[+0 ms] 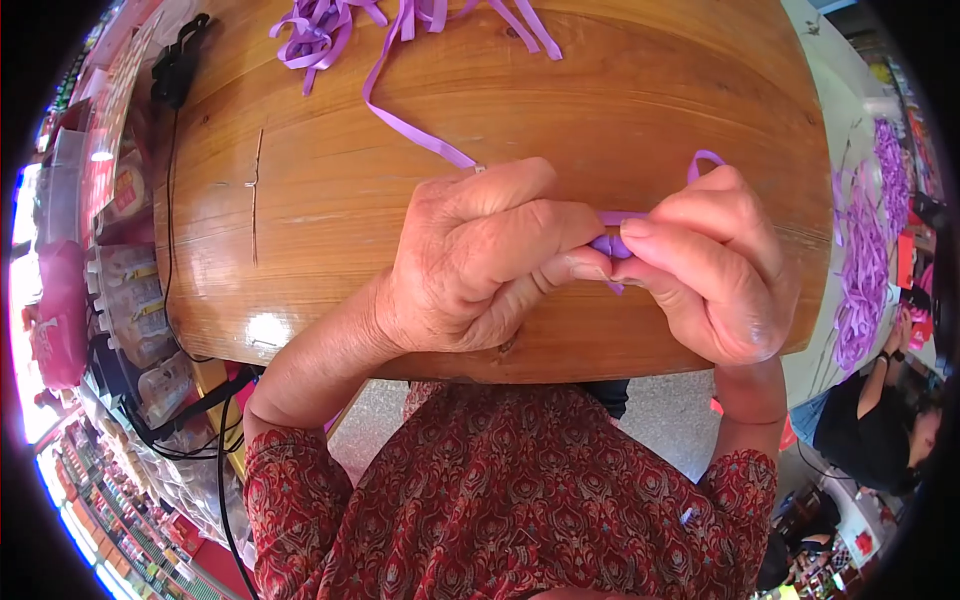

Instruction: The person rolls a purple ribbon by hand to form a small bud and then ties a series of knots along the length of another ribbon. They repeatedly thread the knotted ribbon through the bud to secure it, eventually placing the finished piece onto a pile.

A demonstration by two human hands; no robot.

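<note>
Both my hands meet over the near half of the wooden table, working on a purple ribbon [420,136]. My left hand [495,255] is closed, its thumb and forefinger pinching a small purple knot or fold [612,245] of the ribbon. From the other side my right hand [715,262] pinches the same piece between thumb and fingertips. A short stretch of ribbon runs taut between the hands, and a loop rises behind the right fingers. The ribbon's long tail leads from behind my left hand to the far edge. My fingers partly hide the knot.
More purple ribbons [318,32] lie heaped at the table's [600,110] far edge. A thin twisted wire [255,195] rests at left. On a pale table [825,350] to the right is a long pile of purple ribbons [865,270], with a person in black [865,435] beside it. Packaged goods [130,300] line the left.
</note>
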